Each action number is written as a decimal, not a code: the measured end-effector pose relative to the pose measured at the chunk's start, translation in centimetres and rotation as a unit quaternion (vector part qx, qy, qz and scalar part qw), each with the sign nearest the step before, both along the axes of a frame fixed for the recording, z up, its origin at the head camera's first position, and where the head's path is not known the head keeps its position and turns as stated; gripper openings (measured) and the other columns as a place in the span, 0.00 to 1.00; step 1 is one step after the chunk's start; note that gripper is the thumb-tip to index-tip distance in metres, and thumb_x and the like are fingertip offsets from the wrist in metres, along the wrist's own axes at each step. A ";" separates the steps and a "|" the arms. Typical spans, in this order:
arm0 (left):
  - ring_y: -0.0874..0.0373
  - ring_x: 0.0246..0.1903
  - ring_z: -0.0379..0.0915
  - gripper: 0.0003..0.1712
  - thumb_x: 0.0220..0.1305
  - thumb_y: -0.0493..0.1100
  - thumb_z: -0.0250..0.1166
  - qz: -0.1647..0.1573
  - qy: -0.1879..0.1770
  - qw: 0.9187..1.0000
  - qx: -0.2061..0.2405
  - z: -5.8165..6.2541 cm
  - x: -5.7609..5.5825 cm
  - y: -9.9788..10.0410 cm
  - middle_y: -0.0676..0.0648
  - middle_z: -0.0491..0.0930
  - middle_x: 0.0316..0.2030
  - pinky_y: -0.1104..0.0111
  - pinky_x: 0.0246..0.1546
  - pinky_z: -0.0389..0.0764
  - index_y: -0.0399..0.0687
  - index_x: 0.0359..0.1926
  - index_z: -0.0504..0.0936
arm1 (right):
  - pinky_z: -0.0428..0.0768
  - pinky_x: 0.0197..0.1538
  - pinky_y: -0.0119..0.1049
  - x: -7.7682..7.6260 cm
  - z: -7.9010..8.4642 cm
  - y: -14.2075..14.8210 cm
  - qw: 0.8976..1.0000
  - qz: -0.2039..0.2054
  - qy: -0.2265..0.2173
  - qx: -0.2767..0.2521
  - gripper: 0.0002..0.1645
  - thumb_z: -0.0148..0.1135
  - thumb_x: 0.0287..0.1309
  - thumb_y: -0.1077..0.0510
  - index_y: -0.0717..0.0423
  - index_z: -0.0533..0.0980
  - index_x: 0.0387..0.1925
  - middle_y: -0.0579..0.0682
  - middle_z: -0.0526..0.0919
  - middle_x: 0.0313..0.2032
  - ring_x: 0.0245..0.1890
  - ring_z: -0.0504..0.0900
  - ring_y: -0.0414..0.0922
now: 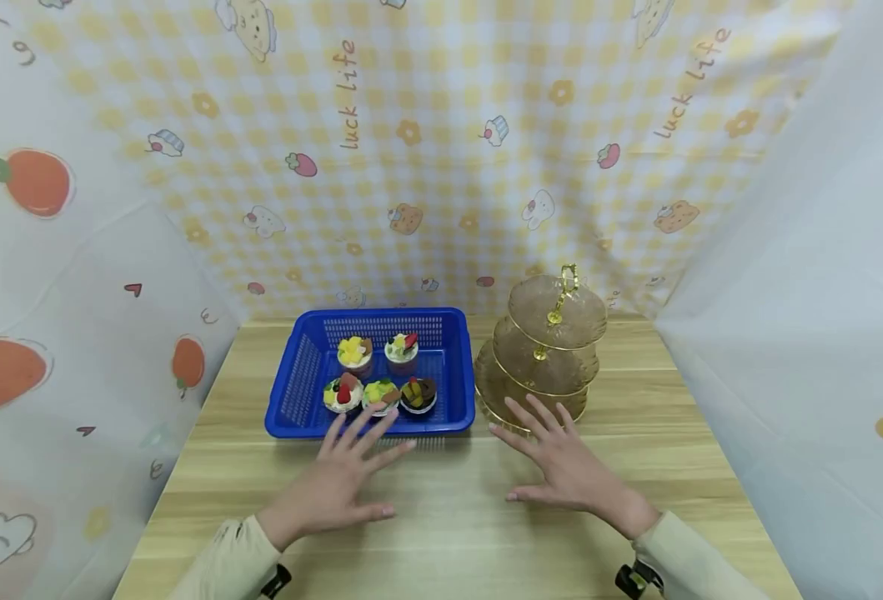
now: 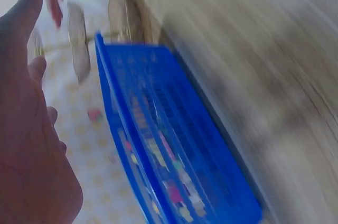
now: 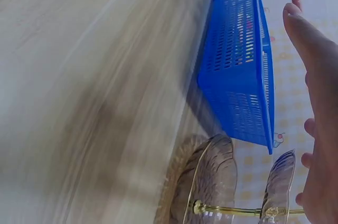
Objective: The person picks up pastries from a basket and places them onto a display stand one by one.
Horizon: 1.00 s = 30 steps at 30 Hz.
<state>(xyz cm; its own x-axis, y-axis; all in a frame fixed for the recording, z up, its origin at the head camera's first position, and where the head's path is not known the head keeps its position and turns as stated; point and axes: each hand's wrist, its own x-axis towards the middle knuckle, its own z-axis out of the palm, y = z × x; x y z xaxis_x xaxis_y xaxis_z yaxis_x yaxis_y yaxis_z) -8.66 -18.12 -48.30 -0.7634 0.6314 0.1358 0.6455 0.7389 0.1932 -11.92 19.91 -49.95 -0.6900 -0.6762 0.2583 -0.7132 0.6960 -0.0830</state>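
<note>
My left hand (image 1: pixel 339 487) hovers with spread fingers in front of a blue plastic basket (image 1: pixel 302 315). Several small cupcakes with fruit-like toppings sit inside it, among them one with a yellow top (image 1: pixel 354 352) and a dark chocolate one (image 1: pixel 418 394). To the right, a three-tier cake stand (image 1: pixel 561 379) of clear amber plates has gold rims and a gold handle (image 1: pixel 569 277). My right hand (image 1: pixel 564 467), fingers also spread, is just in front of that stand. Neither hand holds anything. The left wrist view is blurred and shows the basket's slotted side (image 2: pixel 158 102) close to the left hand.
Everything stands on a light wooden table (image 1: pixel 456 533). A yellow checked cloth (image 1: pixel 441 192) with printed figures hangs behind it, and white sheets close off the left and right sides. Basket and stand are close side by side near the table's back edge.
</note>
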 end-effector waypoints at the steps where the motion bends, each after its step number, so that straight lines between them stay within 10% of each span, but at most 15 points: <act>1: 0.39 0.79 0.32 0.47 0.58 0.80 0.51 0.009 0.003 1.000 0.007 0.0 -0.4 -0.6 0.49 0.42 0.80 0.30 0.69 0.44 0.73 0.75 0.57 | 0.63 0.63 0.75 -0.3 0.1 -0.2 1.000 0.003 -0.002 -0.005 0.56 0.59 0.46 0.18 0.35 0.61 0.74 0.55 0.56 0.77 0.73 0.59 0.66; 9: 0.31 0.77 0.33 0.49 0.60 0.67 0.64 0.130 -0.038 0.990 0.041 -0.7 -4.4 -6.8 0.43 0.38 0.80 0.28 0.69 0.39 0.66 0.77 0.54 | 0.63 0.68 0.67 -3.0 1.5 -2.5 0.997 0.001 -0.066 -0.044 0.58 0.70 0.45 0.28 0.43 0.60 0.74 0.54 0.61 0.75 0.74 0.61 0.59; 15: 0.28 0.76 0.28 0.49 0.64 0.65 0.62 0.210 -0.098 0.969 0.088 -1.8 -5.1 -10.8 0.38 0.36 0.79 0.25 0.66 0.35 0.62 0.79 0.48 | 0.67 0.69 0.60 -5.3 2.1 -6.5 0.994 0.021 -0.087 -0.058 0.52 0.71 0.47 0.32 0.45 0.66 0.71 0.53 0.68 0.70 0.70 0.67 0.56; 30: 0.26 0.75 0.23 0.54 0.65 0.66 0.58 0.267 -0.161 0.944 0.108 -3.6 -6.4 -14.0 0.32 0.31 0.78 0.25 0.65 0.31 0.53 0.80 0.42 | 0.69 0.69 0.56 -12.0 2.7 -19.1 0.988 0.011 -0.149 0.031 0.48 0.65 0.51 0.27 0.42 0.68 0.70 0.50 0.68 0.70 0.69 0.67 0.51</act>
